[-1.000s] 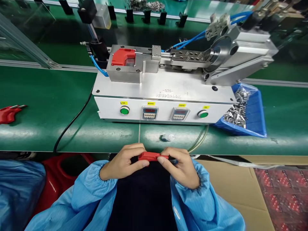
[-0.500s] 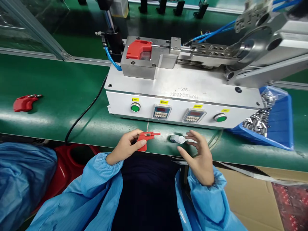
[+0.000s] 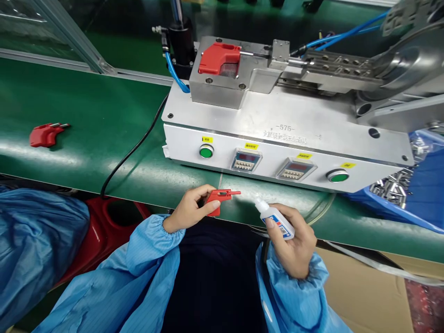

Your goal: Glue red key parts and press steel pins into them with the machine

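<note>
Your left hand (image 3: 189, 210) pinches a red plastic part (image 3: 218, 198) at the counter (image 3: 86, 129) edge, prong pointing right; your right hand (image 3: 293, 243) wraps a small glue bottle (image 3: 275, 219), its nozzle angled toward that part, below the press machine (image 3: 277, 134).

The blue tray (image 3: 425, 203) of metal pins (image 3: 391, 187) at the right is cut off by the frame's edge. Printing on the machine (image 3: 287, 115) and the bottle (image 3: 275, 221) label is too small to read. The right hand (image 3: 293, 243) hides the bottle's lower half. The left hand (image 3: 190, 210) covers part of the red piece (image 3: 218, 198).
</note>
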Demonstrator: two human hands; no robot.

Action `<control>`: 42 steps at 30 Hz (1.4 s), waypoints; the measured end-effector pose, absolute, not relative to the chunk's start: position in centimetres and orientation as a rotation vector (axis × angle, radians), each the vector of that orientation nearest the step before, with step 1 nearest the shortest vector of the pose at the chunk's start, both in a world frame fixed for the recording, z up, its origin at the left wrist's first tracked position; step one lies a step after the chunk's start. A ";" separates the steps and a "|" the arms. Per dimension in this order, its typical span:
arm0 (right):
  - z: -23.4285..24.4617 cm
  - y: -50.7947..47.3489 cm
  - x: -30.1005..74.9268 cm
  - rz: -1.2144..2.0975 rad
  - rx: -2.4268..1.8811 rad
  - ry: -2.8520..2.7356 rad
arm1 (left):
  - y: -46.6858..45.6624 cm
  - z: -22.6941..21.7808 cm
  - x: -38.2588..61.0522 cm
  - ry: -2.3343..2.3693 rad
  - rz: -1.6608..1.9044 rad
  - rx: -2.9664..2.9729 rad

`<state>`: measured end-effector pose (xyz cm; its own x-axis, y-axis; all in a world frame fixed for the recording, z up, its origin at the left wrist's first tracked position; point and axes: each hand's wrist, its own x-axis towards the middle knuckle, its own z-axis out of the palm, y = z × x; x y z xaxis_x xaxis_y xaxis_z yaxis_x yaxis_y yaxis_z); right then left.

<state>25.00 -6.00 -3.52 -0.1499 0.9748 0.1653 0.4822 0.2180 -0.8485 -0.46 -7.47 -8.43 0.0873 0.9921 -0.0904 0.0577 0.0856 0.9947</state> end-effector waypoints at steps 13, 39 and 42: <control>-3.7 -6.0 23.6 0.818 -1.313 -1.870 | -7.5 -8.6 -0.5 1.238 1.039 1.280; -4.9 -5.6 24.7 1.022 -1.334 -1.562 | -7.5 -8.6 -0.5 1.265 1.015 1.270; -5.7 -5.5 24.8 1.054 -1.306 -1.580 | -8.2 -8.7 -0.4 1.306 0.996 1.246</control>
<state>24.77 -5.50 -5.75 -0.1338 0.9881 0.0760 0.3095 0.1145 -0.9440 -0.37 -8.18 -8.68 0.0659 0.9895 -0.1287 0.1373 0.1188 0.9834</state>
